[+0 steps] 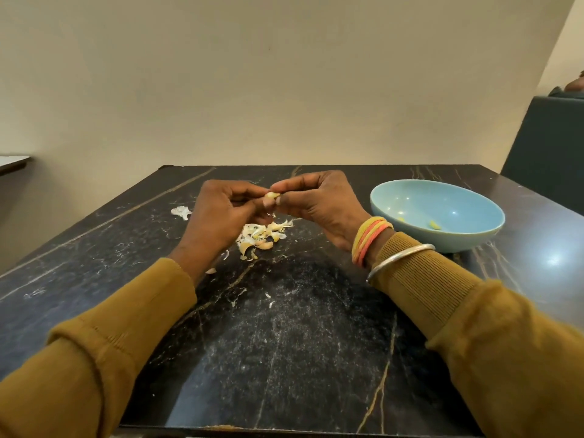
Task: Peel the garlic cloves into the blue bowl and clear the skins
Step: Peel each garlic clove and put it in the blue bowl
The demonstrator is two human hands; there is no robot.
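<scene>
Both hands are raised just above the dark marble-patterned table and meet over its middle, where they share one garlic clove. The left hand has its fingers curled inward, and its thumb and fingertips pinch the clove's near end. The right hand is curled in the same way and pinches the clove from the other side between thumb and forefinger. The clove is pale yellow and small, mostly covered by the fingertips, so how much skin is left on it cannot be told. Directly below the hands a loose pile of skins lies on the table, cream and yellowish, with a few small flakes scattered nearer the person. A separate white scrap of skin lies to the left of the left hand, apart from the pile. The blue bowl stands upright on the table to the right of the right hand, near but not touching it, and holds two small yellow peeled cloves at its bottom. Both arms wear mustard sleeves; the right wrist carries yellow and orange thread bands and a silver bangle
</scene>
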